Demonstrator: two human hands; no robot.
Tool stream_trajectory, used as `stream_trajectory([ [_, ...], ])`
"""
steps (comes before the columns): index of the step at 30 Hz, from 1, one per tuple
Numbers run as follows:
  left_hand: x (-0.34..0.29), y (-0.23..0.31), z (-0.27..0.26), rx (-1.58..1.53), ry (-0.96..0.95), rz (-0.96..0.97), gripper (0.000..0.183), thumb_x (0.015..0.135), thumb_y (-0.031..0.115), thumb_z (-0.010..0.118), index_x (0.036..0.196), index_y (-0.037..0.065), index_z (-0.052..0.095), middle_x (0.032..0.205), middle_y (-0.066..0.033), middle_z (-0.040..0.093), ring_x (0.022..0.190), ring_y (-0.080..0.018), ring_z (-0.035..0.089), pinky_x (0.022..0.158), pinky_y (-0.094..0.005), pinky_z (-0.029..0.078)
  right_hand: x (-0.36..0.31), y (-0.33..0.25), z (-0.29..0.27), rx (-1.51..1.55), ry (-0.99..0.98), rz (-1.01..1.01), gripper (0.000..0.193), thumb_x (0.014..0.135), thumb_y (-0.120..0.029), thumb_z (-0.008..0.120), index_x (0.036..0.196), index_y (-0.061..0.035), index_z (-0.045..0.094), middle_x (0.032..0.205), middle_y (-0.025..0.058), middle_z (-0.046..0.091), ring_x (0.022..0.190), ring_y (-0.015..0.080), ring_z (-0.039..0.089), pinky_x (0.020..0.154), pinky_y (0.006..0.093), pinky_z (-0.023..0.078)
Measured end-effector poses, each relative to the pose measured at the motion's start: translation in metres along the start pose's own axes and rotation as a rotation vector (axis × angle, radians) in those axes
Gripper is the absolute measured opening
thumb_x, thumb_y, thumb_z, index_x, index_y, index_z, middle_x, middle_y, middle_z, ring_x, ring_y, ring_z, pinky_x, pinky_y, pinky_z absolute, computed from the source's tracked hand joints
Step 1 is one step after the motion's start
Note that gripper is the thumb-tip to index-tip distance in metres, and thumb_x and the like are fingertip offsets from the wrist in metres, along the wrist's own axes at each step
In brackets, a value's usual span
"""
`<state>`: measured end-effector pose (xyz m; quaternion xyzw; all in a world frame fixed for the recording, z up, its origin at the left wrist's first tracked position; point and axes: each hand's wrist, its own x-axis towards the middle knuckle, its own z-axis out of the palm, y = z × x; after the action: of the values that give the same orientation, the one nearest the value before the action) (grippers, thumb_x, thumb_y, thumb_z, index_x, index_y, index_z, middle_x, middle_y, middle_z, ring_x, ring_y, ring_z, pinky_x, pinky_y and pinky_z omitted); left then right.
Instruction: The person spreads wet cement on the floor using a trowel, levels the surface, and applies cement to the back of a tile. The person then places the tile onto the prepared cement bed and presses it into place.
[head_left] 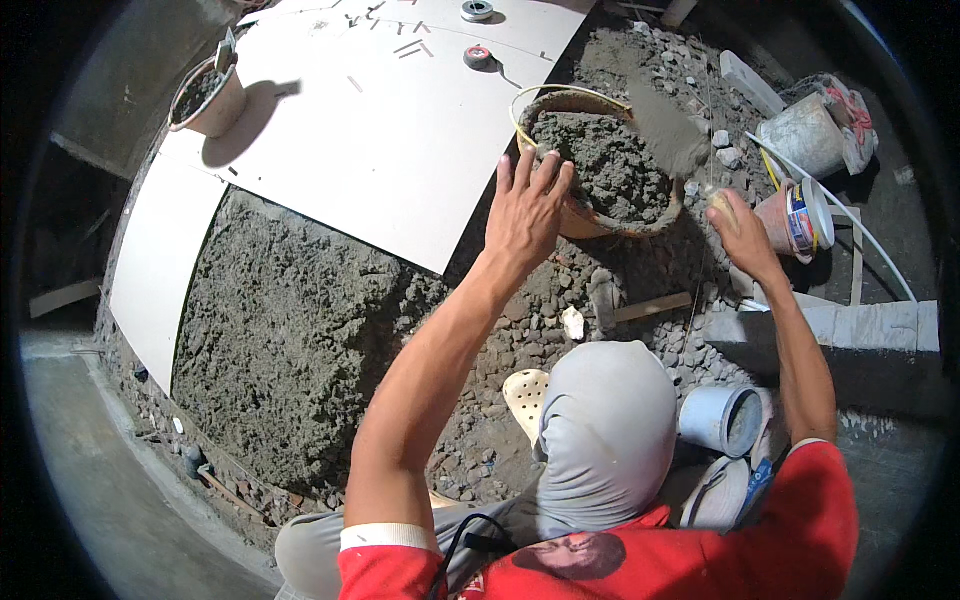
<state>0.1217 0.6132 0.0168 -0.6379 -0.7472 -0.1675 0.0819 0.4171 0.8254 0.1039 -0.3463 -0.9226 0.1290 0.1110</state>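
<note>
A tan bucket (582, 224) full of wet grey mortar (600, 160) stands tilted beside the large white tiles (340, 160). My left hand (527, 205) rests on its near left rim, fingers spread over the edge and the thin yellow bail. To the right of the bucket, my right hand (742, 238) is closed round the light handle of a trowel (672, 130). Its blade, coated in grey mortar, is over the bucket's far right rim and looks slightly blurred. A rough bed of spread mortar (280, 320) lies to the left, bordered by tiles.
A small mortar bucket (222, 108) stands on the tiles. A tape roll (477, 11), a round red-and-black item (478, 58) and small strips lie there too. Right are a white bucket (800, 142), a printed tub (790, 220), a blue bucket (706, 420) and a concrete ledge (840, 325).
</note>
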Motion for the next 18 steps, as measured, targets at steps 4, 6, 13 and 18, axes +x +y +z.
stream_trajectory([
  [4,-0.017,-0.001,0.017,-0.168,0.061,-0.048,0.076,0.091,0.016,0.07,0.158,0.01,0.037,0.163,-0.0159,0.036,0.151,-0.0397,0.031,0.122,-0.0564,0.031,-0.001,0.0,0.005,-0.166,-0.002,0.082,0.046,0.101,-0.037,0.059,0.131,-0.0026,0.057,0.108,0.0295,0.07,0.105,0.0518,0.064,0.09,0.0564,0.05],
  [6,-0.016,0.0,0.022,-0.236,0.044,-0.063,0.074,0.091,0.014,0.068,0.158,0.009,0.037,0.163,-0.0161,0.035,0.15,-0.0406,0.032,0.123,-0.0546,0.031,0.007,-0.002,0.008,-0.28,0.061,0.072,0.045,0.101,-0.037,0.058,0.13,-0.0031,0.059,0.108,0.0305,0.069,0.106,0.0524,0.064,0.089,0.0576,0.05],
  [13,-0.012,0.001,0.022,-0.344,0.064,-0.036,0.072,0.09,0.009,0.064,0.156,0.002,0.035,0.161,-0.0229,0.036,0.148,-0.0438,0.033,0.125,-0.0475,0.028,0.009,-0.023,0.03,-0.067,-0.113,0.111,0.04,0.101,-0.034,0.059,0.125,-0.0028,0.064,0.105,0.0281,0.071,0.1,0.0511,0.066,0.086,0.0554,0.052],
  [18,-0.014,0.001,0.02,-0.395,0.047,-0.041,0.075,0.087,0.007,0.065,0.156,0.002,0.035,0.161,-0.0242,0.034,0.148,-0.0468,0.032,0.126,-0.0478,0.028,0.017,-0.043,0.056,-0.006,-0.186,0.035,0.037,0.1,-0.036,0.06,0.108,0.0003,0.065,0.095,0.0288,0.069,0.094,0.0518,0.065,0.08,0.0561,0.049],
])
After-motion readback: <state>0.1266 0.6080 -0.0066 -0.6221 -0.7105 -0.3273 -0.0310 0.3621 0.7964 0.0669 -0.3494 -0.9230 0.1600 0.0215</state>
